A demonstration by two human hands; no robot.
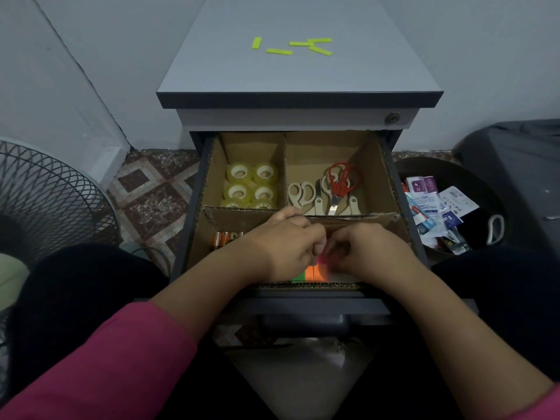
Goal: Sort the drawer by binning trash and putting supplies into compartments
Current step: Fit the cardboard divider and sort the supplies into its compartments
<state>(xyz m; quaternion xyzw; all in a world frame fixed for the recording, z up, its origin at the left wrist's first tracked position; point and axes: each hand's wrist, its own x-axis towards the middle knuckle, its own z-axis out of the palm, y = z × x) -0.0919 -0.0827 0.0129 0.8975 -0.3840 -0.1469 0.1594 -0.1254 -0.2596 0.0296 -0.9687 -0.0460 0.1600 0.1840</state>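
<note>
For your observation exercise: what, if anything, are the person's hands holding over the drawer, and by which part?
Both the left hand and the right hand pinch something small and pink between their fingertips. What it is, and which part is gripped, cannot be told.

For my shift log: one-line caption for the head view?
Both hands work over bright sticky flags in the drawer's front compartment; tape rolls behind.

The hands (327, 250) hide most of the sticky notes (312, 272) and batteries (222, 237).

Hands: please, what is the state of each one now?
Left hand: fingers curled, pinching something small; cannot tell what.
Right hand: fingers curled at the same spot above the sticky notes; contents hidden.
</note>
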